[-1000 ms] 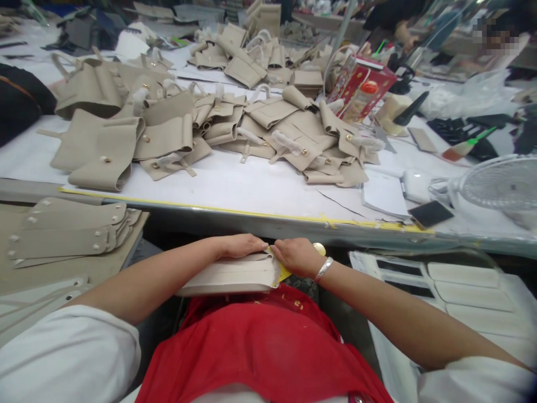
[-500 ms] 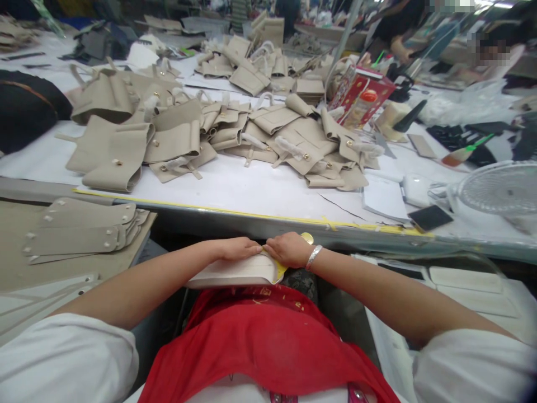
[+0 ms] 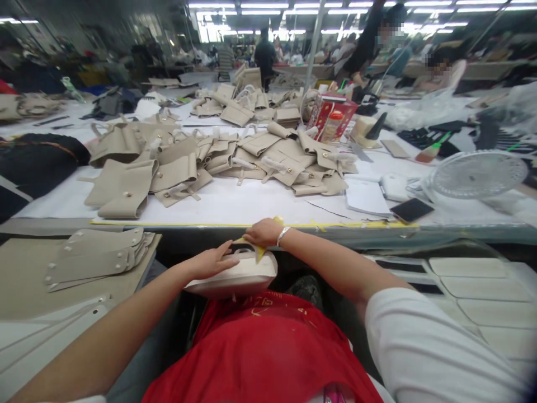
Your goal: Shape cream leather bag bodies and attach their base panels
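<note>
A stack of cream leather pieces (image 3: 239, 277) lies on my lap above a red apron (image 3: 268, 347). My left hand (image 3: 212, 261) rests on top of the stack, fingers stretched flat, holding nothing. My right hand (image 3: 263, 232), with a silver bracelet at the wrist, is closed at the table's front edge. It pinches a yellow strip (image 3: 254, 248) that runs from the hand down to the top of the stack.
The white table (image 3: 251, 204) carries a heap of beige bag parts (image 3: 268, 157), a red box (image 3: 331, 116), a phone (image 3: 411, 210) and a white fan (image 3: 478, 173). Beige cut pieces (image 3: 96, 257) lie at left, white pieces (image 3: 470, 280) at right. People stand far behind.
My right hand has lifted from the stack to the table edge, drawing the yellow strip up. The left hand stays on the stack. The view has tilted upward.
</note>
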Demonstrator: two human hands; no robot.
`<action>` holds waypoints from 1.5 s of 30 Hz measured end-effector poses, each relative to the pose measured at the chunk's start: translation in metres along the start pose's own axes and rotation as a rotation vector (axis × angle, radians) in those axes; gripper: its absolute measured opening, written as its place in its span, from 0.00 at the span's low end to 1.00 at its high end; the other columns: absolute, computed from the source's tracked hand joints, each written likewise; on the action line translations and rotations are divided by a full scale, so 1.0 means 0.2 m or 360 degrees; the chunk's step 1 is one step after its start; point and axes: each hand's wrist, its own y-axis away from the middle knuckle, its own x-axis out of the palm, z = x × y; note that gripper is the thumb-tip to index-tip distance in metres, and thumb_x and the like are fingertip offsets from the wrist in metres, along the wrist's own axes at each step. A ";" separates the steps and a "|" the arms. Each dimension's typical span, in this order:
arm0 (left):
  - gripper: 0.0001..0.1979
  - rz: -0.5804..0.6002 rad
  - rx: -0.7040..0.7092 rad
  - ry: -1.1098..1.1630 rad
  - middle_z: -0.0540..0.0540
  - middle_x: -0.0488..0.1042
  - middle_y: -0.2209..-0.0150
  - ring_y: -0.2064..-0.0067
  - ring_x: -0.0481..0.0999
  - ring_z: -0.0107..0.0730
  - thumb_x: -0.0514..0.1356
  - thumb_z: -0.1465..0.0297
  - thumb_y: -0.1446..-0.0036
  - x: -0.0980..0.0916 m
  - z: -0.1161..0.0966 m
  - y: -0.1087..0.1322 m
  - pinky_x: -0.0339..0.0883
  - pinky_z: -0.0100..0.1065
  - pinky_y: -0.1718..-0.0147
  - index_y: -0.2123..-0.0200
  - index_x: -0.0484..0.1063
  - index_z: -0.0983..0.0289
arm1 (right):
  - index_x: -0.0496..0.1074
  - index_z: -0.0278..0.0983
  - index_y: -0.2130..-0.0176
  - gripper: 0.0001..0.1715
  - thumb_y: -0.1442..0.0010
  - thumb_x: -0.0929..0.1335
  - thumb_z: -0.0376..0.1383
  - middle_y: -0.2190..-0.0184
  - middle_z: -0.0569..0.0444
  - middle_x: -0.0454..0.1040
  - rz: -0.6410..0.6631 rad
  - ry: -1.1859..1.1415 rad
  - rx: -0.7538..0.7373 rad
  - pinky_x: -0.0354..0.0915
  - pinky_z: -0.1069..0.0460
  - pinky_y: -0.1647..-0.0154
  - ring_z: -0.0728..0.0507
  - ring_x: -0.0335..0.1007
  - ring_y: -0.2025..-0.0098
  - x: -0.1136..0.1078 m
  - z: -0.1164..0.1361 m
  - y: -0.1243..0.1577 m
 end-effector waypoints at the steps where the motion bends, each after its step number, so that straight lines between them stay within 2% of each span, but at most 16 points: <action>1: 0.43 -0.0011 0.0017 -0.0028 0.62 0.57 0.40 0.41 0.60 0.41 0.47 0.46 0.48 0.02 -0.03 0.00 0.53 0.35 0.45 0.37 0.42 0.68 | 0.70 0.37 0.60 0.29 0.37 0.50 0.49 0.63 0.45 0.75 -0.0008 -0.0008 0.0140 0.59 0.51 0.64 0.42 0.70 0.60 0.00 -0.04 0.03; 3: 0.50 -0.0046 0.0118 -0.0132 0.63 0.55 0.39 0.41 0.59 0.43 0.53 0.44 0.55 0.07 -0.10 -0.04 0.53 0.36 0.45 0.37 0.40 0.68 | 0.70 0.34 0.60 0.32 0.36 0.48 0.49 0.63 0.41 0.74 -0.0017 -0.0001 0.0336 0.59 0.50 0.64 0.40 0.70 0.60 0.01 -0.12 0.11; 5: 0.53 -0.0110 0.0250 -0.0267 0.64 0.53 0.39 0.40 0.57 0.46 0.58 0.44 0.61 0.13 -0.20 -0.10 0.52 0.37 0.45 0.38 0.44 0.67 | 0.70 0.33 0.60 0.34 0.36 0.47 0.49 0.64 0.40 0.74 -0.0017 -0.0043 0.0472 0.59 0.49 0.65 0.38 0.70 0.61 0.05 -0.18 0.22; 9: 0.55 -0.0255 0.0318 -0.0487 0.67 0.61 0.44 0.47 0.63 0.52 0.62 0.46 0.69 0.24 -0.34 -0.21 0.58 0.42 0.50 0.41 0.50 0.70 | 0.70 0.33 0.64 0.33 0.37 0.49 0.50 0.65 0.43 0.74 0.0066 -0.0468 0.0587 0.58 0.51 0.63 0.41 0.69 0.62 0.16 -0.22 0.47; 12: 0.47 -0.0412 0.0336 -0.0581 0.65 0.67 0.51 0.53 0.67 0.50 0.61 0.49 0.63 0.29 -0.34 -0.23 0.61 0.43 0.56 0.44 0.54 0.70 | 0.69 0.34 0.68 0.32 0.38 0.50 0.53 0.69 0.48 0.72 0.0170 -0.0925 0.0566 0.58 0.52 0.67 0.45 0.66 0.68 0.23 -0.19 0.60; 15: 0.40 -0.0589 0.0380 -0.0620 0.65 0.66 0.51 0.53 0.66 0.48 0.58 0.52 0.56 0.33 -0.31 -0.21 0.58 0.43 0.54 0.44 0.54 0.71 | 0.67 0.34 0.67 0.30 0.42 0.55 0.56 0.73 0.54 0.69 0.0282 -0.1407 0.0508 0.57 0.54 0.72 0.49 0.61 0.74 0.25 -0.13 0.69; 19: 0.40 -0.0682 0.0454 -0.0638 0.67 0.61 0.46 0.48 0.60 0.48 0.57 0.55 0.52 0.37 -0.30 -0.18 0.52 0.43 0.50 0.41 0.50 0.72 | 0.65 0.33 0.63 0.26 0.49 0.66 0.53 0.69 0.56 0.69 0.0436 -0.2012 0.0288 0.59 0.55 0.71 0.50 0.62 0.71 0.26 -0.04 0.71; 21: 0.40 -0.0703 0.0472 -0.0646 0.67 0.59 0.45 0.47 0.59 0.48 0.57 0.57 0.52 0.38 -0.30 -0.17 0.49 0.44 0.49 0.40 0.48 0.72 | 0.65 0.33 0.63 0.25 0.51 0.68 0.50 0.69 0.56 0.69 0.0428 -0.2170 0.0223 0.60 0.55 0.71 0.50 0.62 0.70 0.27 -0.01 0.68; 28: 0.44 -0.0728 0.0508 -0.0584 0.66 0.60 0.47 0.49 0.60 0.48 0.56 0.62 0.50 0.38 -0.29 -0.16 0.48 0.44 0.49 0.37 0.34 0.70 | 0.64 0.34 0.66 0.22 0.50 0.67 0.49 0.72 0.57 0.69 0.0349 -0.2303 0.0270 0.59 0.56 0.75 0.51 0.62 0.74 0.30 0.02 0.58; 33: 0.46 -0.0697 0.0588 -0.0520 0.65 0.58 0.45 0.46 0.59 0.47 0.56 0.70 0.52 0.37 -0.23 -0.16 0.47 0.44 0.47 0.37 0.31 0.68 | 0.64 0.32 0.66 0.23 0.50 0.67 0.50 0.72 0.56 0.68 0.0170 -0.2254 0.0367 0.58 0.57 0.75 0.51 0.61 0.74 0.31 0.08 0.58; 36: 0.51 -0.0580 0.0722 -0.0382 0.65 0.56 0.42 0.44 0.57 0.48 0.61 0.61 0.55 0.33 -0.18 -0.14 0.47 0.43 0.45 0.37 0.33 0.67 | 0.63 0.32 0.65 0.24 0.49 0.66 0.50 0.72 0.56 0.68 0.0015 -0.2265 0.0501 0.58 0.56 0.74 0.50 0.61 0.73 0.33 0.14 0.57; 38: 0.52 -0.0520 0.0749 -0.0249 0.65 0.56 0.42 0.44 0.58 0.47 0.60 0.52 0.56 0.30 -0.17 -0.14 0.49 0.41 0.46 0.37 0.34 0.67 | 0.63 0.33 0.66 0.23 0.48 0.65 0.51 0.71 0.56 0.67 -0.0129 -0.2154 0.0586 0.59 0.55 0.73 0.50 0.61 0.72 0.35 0.18 0.57; 40: 0.46 -0.0575 0.0592 -0.0189 0.65 0.60 0.44 0.46 0.60 0.46 0.53 0.48 0.49 0.30 -0.20 -0.16 0.52 0.41 0.48 0.37 0.37 0.70 | 0.62 0.34 0.70 0.21 0.47 0.64 0.51 0.74 0.56 0.66 -0.0287 -0.1889 0.0723 0.57 0.55 0.74 0.50 0.59 0.73 0.37 0.23 0.56; 42: 0.36 -0.0685 0.0359 -0.0264 0.66 0.65 0.49 0.50 0.64 0.47 0.44 0.52 0.42 0.32 -0.25 -0.20 0.54 0.43 0.51 0.39 0.45 0.72 | 0.60 0.36 0.73 0.21 0.46 0.62 0.51 0.76 0.57 0.65 -0.0431 -0.1632 0.0911 0.56 0.54 0.74 0.49 0.59 0.74 0.39 0.28 0.56; 45: 0.27 -0.0760 0.0209 -0.0452 0.66 0.69 0.56 0.55 0.67 0.46 0.39 0.60 0.38 0.36 -0.34 -0.27 0.56 0.43 0.58 0.42 0.54 0.72 | 0.60 0.38 0.71 0.19 0.45 0.61 0.51 0.75 0.55 0.67 -0.0518 -0.1707 0.1185 0.58 0.53 0.75 0.47 0.63 0.74 0.40 0.37 0.56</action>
